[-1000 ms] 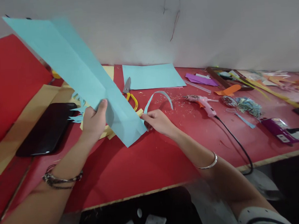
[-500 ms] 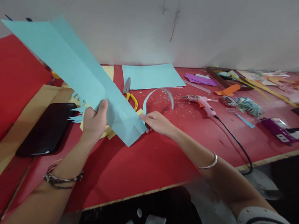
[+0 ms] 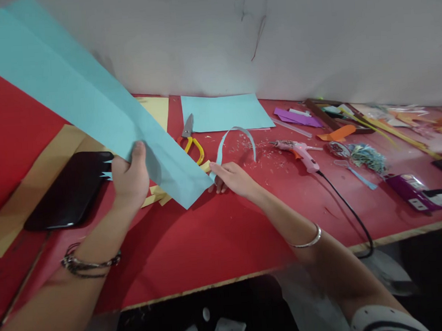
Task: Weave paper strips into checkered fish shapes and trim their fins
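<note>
And here's the blue sheet (image 3: 70, 90), slanting from the upper left of the frame down to the centre, its upper end running out of view. A long crease is already in it, and the broad piece looks largely whole, so I'd judge plenty of paper remains uncut.

The left hand (image 3: 132, 176) has it: thumb pressed on top, the other fingers mostly hidden, presumably gripping from below. At the lower corner, centre frame, the right hand (image 3: 237, 179) has its fingers pinched narrow on the near end of a blue strip (image 3: 220, 150). That strip is already narrow and long, arching up and over. Is it joined to the sheet? Can't tell; the fingers cover that spot.

Just beyond the sheet's edge lie the scissors (image 3: 189, 130), yellow handles towards us, in neither hand. Yellow paper pieces (image 3: 157, 194) peek out below the sheet, and jagged blue scraps (image 3: 107, 176) show beside the left hand, so some cutting looks done. Top centre, a second blue sheet (image 3: 225, 113) lies flat, apparently unused.

Further out on the red table (image 3: 211, 246): a black slab (image 3: 69, 192), perhaps a phone, and tan paper (image 3: 35, 182) on the left. Over on the right, the pink glue gun (image 3: 298, 153) lies on its side, out of hand, near a shredded paper bundle (image 3: 368, 157), an orange piece (image 3: 337, 133) and a purple box (image 3: 413, 193) at the right edge.
</note>
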A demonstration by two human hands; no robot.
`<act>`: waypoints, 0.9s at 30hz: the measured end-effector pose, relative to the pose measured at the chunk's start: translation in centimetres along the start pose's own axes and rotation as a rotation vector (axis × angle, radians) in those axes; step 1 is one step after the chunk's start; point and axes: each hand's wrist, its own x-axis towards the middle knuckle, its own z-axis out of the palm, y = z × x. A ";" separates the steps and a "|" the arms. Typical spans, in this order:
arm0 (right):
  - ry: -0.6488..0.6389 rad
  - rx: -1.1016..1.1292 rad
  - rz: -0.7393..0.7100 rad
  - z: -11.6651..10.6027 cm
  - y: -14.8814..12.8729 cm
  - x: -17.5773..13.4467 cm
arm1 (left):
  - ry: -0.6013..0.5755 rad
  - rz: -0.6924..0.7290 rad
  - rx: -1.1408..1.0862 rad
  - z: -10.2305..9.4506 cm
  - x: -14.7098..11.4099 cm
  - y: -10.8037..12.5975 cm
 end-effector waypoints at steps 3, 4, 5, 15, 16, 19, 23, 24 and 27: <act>-0.037 -0.010 -0.067 -0.1 0.0 -0.2 | -0.011 -0.011 0.037 0.0 -0.1 0.1; -0.040 -0.012 -0.069 -0.1 0.0 -0.3 | -0.014 -0.015 0.043 -0.1 -0.2 0.2; -0.041 -0.011 -0.059 -0.1 0.0 -0.3 | -0.016 -0.019 0.047 -0.1 -0.2 0.3; -0.060 0.043 -0.012 0.0 0.0 -0.2 | -0.023 -0.003 0.037 -0.1 -0.2 0.4; -0.047 0.044 -0.006 0.0 0.0 -0.2 | -0.023 -0.004 0.029 -0.1 -0.2 0.4; -0.016 0.047 0.016 0.0 -0.1 -0.1 | -0.016 0.012 0.007 -0.1 -0.2 0.2; 0.009 0.073 0.063 -0.1 -0.3 0.0 | 0.009 0.034 -0.016 0.1 -0.1 0.2; 0.017 0.085 0.078 -0.1 -0.3 0.0 | 0.012 0.031 -0.021 0.1 -0.1 0.2; 0.027 0.122 0.093 -0.2 -0.4 0.1 | 0.029 0.009 -0.032 0.1 0.0 0.1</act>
